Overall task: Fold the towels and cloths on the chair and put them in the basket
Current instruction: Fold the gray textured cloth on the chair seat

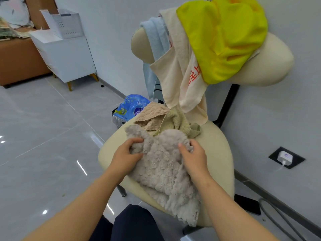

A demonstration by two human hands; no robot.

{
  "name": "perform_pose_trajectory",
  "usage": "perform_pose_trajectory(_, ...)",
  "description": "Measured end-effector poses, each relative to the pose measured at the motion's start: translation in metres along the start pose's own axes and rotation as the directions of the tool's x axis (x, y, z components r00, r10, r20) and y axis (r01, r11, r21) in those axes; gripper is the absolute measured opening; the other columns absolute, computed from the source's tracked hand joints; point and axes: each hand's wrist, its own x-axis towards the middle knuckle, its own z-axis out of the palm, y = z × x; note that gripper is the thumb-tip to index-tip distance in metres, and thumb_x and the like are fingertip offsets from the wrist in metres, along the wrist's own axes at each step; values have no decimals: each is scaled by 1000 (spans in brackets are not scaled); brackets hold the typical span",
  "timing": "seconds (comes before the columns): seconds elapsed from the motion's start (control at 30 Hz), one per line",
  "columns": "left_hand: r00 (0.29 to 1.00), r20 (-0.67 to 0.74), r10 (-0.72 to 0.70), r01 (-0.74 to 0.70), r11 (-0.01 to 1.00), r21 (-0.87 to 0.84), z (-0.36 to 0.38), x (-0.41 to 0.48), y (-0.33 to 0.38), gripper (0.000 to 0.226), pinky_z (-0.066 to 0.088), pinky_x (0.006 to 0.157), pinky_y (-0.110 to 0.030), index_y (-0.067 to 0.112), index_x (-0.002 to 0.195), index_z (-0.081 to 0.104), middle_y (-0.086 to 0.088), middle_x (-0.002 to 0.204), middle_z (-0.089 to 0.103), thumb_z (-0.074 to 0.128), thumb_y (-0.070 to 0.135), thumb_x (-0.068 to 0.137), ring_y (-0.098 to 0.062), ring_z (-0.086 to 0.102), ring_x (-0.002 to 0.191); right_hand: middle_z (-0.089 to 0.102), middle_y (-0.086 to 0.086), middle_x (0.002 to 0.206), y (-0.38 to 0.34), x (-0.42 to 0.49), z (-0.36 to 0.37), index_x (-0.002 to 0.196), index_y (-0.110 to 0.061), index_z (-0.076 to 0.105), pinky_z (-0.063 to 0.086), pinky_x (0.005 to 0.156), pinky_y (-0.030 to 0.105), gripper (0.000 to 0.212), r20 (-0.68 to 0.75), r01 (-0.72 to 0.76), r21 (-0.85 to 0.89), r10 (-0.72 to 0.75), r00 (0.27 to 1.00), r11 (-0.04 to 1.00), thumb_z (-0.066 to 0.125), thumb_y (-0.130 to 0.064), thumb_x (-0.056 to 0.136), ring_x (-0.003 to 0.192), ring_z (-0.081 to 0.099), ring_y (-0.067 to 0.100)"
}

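Chair seat (219, 153): left hand (127, 154), right hand (193, 158) grip grey cloth (165, 173); two cloths (152, 113) behind.

Fluffy, nubby grey cloth (165, 171) lies on the smooth, matt cream chair seat (217, 150); the yellow cloth (224, 37) looks thin and sleek, the floor tiles (43, 136) glossy

Six cloths (165, 171) (152, 113) (177, 120) (178, 75) (156, 40) (224, 40), two hands (126, 155) (194, 157), one chair (218, 153), one basket (64, 23), one blue bag (132, 106).
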Motion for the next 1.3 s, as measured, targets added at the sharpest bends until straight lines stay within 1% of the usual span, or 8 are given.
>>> perform_pose_trajectory(0.2, 993, -99, 71, -83, 990, -117, -7, 21, 14, 33, 52, 79, -29, 36, 94, 65, 10, 95, 61, 66, 5, 82, -12, 58, 82, 61, -8, 81, 5, 12, -43, 91, -17, 58, 49, 77, 34, 9, -392, 18, 102, 23, 920, 995, 54, -24, 94, 83, 60, 20)
perform_pose_trajectory(0.37, 982, 165, -97, 21, 911, 412, 2, 41, 5, 64, 33, 106, -38, 29, 142, 34, -9, 149, 25, 64, 22, 85, -29, 35, 130, 51, 8, 129, 22, 23, -51, 139, -17, 37, 42, 94, 38, 50, -247, -238, -157, 195, 949, 958, 52, -18, 92, 114, 49, 28)
perform_pose_trajectory(0.5, 983, 86, 165, -172, 623, 764, 16, 28, 3, 60, 21, 113, -40, 33, 146, 24, -1, 159, 0, 45, 48, 92, -26, 9, 144, 29, 1, 150, 18, 7, -40, 144, -24, 30, 26, 107, 39, 58, -135, -5, -634, -104, 985, 773, 51, -22, 91, 134, 28, 26)
perform_pose_trajectory(0.67, 930, 366, -20, -313, 477, 821, 35, 16, -13, 83, 5, 116, -43, 42, 147, 6, 10, 159, 3, 0, 79, 73, -15, 2, 146, 30, -11, 150, 28, 1, -22, 141, -35, 35, 16, 111, 34, 47, 272, 210, -715, -12, 962, 667, 42, -42, 95, 139, 21, 15)
perform_pose_trajectory(1.07, 913, 404, -46, -332, 491, 805, 31, 57, -12, 84, 0, 118, -44, 41, 148, -1, 8, 159, -4, 0, 82, 75, -15, -5, 146, 25, -9, 153, 45, 22, -10, 142, -32, 34, 11, 114, 33, 47, 238, 225, -646, -88, 967, 730, 40, -42, 97, 143, 15, 14)
perform_pose_trajectory(1.17, 909, 327, 258, -416, 503, 758, 19, 42, -14, 101, 24, 110, -45, 36, 140, 33, -2, 149, 31, -8, 89, 64, -25, 29, 139, 44, -2, 140, 50, 6, -15, 127, -23, 54, 26, 106, 35, 43, -19, 158, -410, -181, 983, 898, 49, -39, 87, 130, 36, 18)
perform_pose_trajectory(1.23, 779, 196, 596, -505, 411, 759, 15, 26, -22, 56, 43, 77, -37, 25, 101, 55, -4, 101, 57, 27, 70, 83, -28, 58, 92, 51, 1, 122, 54, -10, -15, 107, -20, 64, 33, 94, 38, 38, -212, 131, -407, -232, 949, 904, 53, -38, 76, 113, 46, 25)
perform_pose_trajectory(1.3, 680, 149, 718, -587, 411, 698, 12, 12, -32, 30, 36, 59, -27, 22, 77, 47, 2, 73, 49, 44, 51, 83, -19, 49, 63, 46, -2, 101, 56, -24, -13, 90, -16, 64, 36, 83, 37, 28, -308, 121, -422, -267, 913, 899, 57, -37, 72, 96, 49, 29)
